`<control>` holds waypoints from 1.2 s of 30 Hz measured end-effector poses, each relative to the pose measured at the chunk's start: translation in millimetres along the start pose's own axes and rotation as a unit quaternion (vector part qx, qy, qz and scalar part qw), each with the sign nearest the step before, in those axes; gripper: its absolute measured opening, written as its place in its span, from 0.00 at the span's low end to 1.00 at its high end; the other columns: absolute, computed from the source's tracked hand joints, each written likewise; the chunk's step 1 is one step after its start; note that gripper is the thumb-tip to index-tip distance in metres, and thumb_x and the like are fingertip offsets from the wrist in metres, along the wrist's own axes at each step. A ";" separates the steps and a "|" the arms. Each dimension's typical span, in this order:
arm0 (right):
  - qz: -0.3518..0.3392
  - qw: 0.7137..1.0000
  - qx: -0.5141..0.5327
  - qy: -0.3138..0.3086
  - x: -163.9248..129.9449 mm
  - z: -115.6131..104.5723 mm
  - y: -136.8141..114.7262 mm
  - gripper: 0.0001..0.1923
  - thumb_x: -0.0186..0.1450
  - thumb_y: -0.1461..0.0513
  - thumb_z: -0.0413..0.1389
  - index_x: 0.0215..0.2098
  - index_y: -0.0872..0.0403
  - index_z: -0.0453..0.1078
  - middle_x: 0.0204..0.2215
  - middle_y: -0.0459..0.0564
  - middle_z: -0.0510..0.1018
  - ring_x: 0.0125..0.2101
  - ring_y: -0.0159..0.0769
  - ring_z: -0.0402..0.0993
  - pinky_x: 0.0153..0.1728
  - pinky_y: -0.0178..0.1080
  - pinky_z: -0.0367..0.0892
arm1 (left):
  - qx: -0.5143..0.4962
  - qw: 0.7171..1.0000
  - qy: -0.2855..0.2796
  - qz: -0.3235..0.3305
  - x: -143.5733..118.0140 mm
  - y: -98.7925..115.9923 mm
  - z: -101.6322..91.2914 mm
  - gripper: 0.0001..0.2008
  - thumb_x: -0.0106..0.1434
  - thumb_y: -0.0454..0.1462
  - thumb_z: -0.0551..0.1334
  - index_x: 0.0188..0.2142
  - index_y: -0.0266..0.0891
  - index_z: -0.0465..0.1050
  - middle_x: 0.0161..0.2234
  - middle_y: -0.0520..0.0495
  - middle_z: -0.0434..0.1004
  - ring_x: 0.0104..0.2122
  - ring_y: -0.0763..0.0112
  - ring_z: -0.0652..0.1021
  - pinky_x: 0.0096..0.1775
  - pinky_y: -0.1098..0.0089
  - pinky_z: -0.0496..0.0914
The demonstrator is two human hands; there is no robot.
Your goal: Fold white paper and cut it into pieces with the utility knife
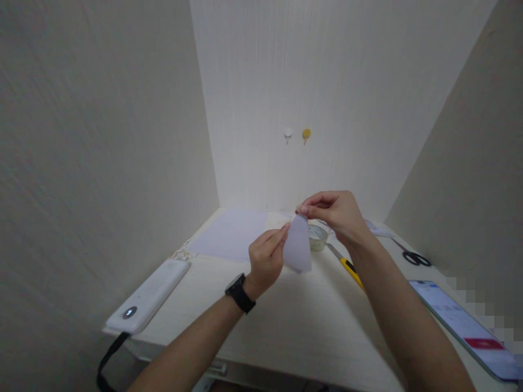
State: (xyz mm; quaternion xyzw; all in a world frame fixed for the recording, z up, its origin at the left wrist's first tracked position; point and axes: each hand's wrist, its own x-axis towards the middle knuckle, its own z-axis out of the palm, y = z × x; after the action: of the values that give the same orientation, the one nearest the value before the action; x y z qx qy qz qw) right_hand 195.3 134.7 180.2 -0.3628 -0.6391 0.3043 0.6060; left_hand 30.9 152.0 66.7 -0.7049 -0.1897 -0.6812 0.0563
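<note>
A small piece of white paper is held up above the table, folded or tapering to a point at its top. My right hand pinches that top tip between thumb and forefinger. At the paper's left edge, my left hand has its fingers closed on it; a black watch is on that wrist. Just behind the paper, a roll of clear tape lies on the table, partly hidden. A yellow utility knife rests below my right forearm, which covers its lower end.
A larger white sheet lies at the back left. A white power bank with a black strap sits at the left edge. Black-handled scissors and a phone are on the right. Two hooks hang on the back wall.
</note>
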 end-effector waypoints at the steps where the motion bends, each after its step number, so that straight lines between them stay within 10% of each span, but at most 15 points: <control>1: 0.002 1.000 0.001 0.003 0.0 0.3 -0.4 0.17 0.42 0.52 0.74 0.22 0.55 0.79 0.22 0.52 0.81 0.24 0.36 0.77 0.28 0.39 0.74 | -0.002 1.000 0.001 0.001 0.0 0.2 -0.1 0.16 0.68 0.29 0.60 0.54 0.40 0.77 0.39 0.44 0.83 0.38 0.72 0.81 0.42 0.72 0.77; 36: 0.014 0.999 -0.009 0.051 -1.7 -1.8 -5.0 0.12 0.41 0.57 0.72 0.16 0.54 0.77 0.18 0.51 0.80 0.22 0.37 0.76 0.27 0.39 0.71 | -0.008 1.000 -0.004 0.015 0.8 6.1 -0.4 0.17 0.67 0.28 0.61 0.53 0.40 0.77 0.40 0.44 0.83 0.38 0.72 0.82 0.42 0.72 0.77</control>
State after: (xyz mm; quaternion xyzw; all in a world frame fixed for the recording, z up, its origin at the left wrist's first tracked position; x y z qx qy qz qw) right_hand 196.6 130.4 183.6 -0.3918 -0.6054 0.2881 0.6301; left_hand 32.6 146.4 68.6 -0.7109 -0.1744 -0.6787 0.0600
